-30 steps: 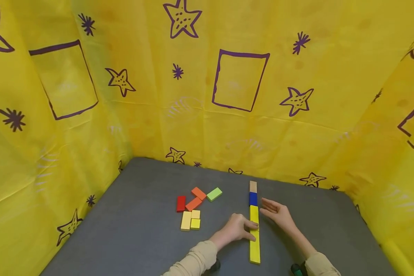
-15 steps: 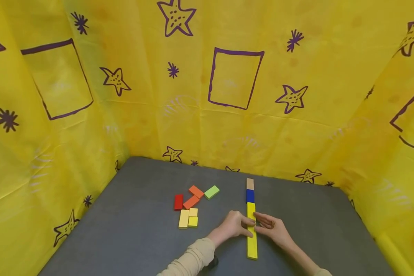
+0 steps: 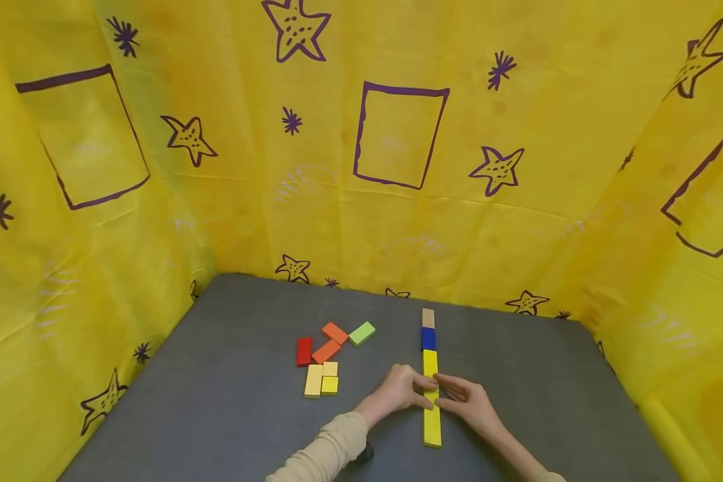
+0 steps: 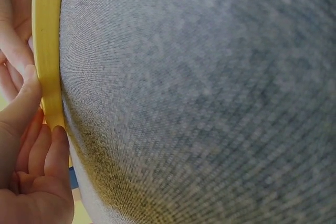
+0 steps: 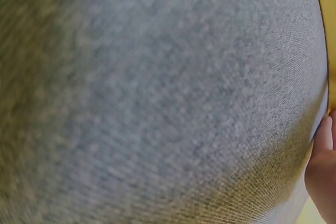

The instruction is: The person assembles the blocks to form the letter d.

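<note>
A straight row of blocks runs away from me on the dark table: two long yellow blocks [image 3: 432, 428], then a blue block [image 3: 428, 339] and a beige block [image 3: 428, 318] at the far end. From the left, my left hand [image 3: 396, 388] touches the yellow blocks around their join, thumb and fingers apart. My right hand [image 3: 468, 404] meets their right side with its fingertips, facing the left hand. In the left wrist view, the left thumb and fingers lie against the yellow block [image 4: 49, 45]. Only part of the right hand [image 5: 323, 174] shows in the right wrist view.
Left of the row lie a red block [image 3: 304, 351], two orange blocks [image 3: 327, 351], a green block [image 3: 361, 333], two pale yellow blocks [image 3: 314, 381] and a short yellow block [image 3: 329, 385]. Yellow curtains [image 3: 265, 221] with purple drawings surround the grey table [image 3: 235, 375].
My right hand has come in from beside the row and now touches the yellow blocks' right side. The left hand stays at their join. The head view has shifted slightly.
</note>
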A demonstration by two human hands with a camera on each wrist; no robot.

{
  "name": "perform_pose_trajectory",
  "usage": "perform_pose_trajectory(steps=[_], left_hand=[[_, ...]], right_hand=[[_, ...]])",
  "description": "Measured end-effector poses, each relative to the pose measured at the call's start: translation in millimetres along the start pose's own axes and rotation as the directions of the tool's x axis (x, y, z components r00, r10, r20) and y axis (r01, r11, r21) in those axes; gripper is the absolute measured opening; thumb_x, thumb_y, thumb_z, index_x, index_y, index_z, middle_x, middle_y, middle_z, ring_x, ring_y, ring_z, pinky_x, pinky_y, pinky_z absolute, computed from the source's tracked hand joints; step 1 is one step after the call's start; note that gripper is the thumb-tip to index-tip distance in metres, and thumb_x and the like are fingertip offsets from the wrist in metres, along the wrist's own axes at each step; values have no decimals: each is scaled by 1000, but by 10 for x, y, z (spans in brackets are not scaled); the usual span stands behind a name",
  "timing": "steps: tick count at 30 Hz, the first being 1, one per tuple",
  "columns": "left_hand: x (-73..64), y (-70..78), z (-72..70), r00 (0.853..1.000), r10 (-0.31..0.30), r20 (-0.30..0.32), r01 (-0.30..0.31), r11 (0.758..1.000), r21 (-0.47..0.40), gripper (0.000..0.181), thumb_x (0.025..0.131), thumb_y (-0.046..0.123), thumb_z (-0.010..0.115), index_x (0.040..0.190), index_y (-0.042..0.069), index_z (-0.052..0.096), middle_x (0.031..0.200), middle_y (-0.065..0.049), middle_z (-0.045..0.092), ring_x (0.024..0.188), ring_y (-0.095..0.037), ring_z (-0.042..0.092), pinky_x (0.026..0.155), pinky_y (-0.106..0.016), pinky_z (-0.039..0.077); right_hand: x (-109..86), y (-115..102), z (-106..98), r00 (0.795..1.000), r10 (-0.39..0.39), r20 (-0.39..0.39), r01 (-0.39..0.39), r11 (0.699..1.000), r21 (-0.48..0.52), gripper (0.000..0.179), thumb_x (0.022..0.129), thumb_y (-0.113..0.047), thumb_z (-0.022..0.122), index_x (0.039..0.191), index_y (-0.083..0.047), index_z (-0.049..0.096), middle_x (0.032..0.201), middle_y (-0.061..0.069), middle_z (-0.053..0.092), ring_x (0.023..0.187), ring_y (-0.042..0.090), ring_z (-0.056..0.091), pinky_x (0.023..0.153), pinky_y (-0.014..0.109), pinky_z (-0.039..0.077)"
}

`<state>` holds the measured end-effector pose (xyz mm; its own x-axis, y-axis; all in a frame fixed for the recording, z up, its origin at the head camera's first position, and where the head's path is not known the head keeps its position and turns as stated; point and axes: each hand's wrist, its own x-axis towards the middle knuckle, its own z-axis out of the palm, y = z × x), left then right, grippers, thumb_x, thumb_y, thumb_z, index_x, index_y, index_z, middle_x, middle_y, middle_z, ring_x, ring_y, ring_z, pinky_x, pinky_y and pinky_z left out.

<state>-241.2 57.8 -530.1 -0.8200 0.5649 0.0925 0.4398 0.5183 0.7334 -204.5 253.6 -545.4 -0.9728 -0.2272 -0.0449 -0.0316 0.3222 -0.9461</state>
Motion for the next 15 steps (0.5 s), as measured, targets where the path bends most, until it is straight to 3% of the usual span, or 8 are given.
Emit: perform_pose_trajectory(steps=[5, 15], left_hand=[[1, -19, 6, 1000, 9, -7, -9, 1000, -5, 37, 70, 26, 82, 105, 16, 74, 103, 6, 73, 98, -4, 66, 83, -17, 50], [-8, -20, 5, 1000, 3, -9, -3, 1000, -19, 37, 70, 24, 82, 105, 15, 74, 102, 6, 73, 97, -4, 67, 83, -17, 51]], right_hand=[[7, -15, 31, 1000, -3, -24, 2, 999, -32, 53, 82, -14, 73, 129, 2, 56, 132, 23, 55, 124, 31, 53, 93, 24, 48], [-4, -33, 58, 999, 10, -44, -10, 1000, 0, 52, 81, -14, 74, 128, 1, 57, 131, 22, 57, 125, 36, 50, 96, 30, 48]])
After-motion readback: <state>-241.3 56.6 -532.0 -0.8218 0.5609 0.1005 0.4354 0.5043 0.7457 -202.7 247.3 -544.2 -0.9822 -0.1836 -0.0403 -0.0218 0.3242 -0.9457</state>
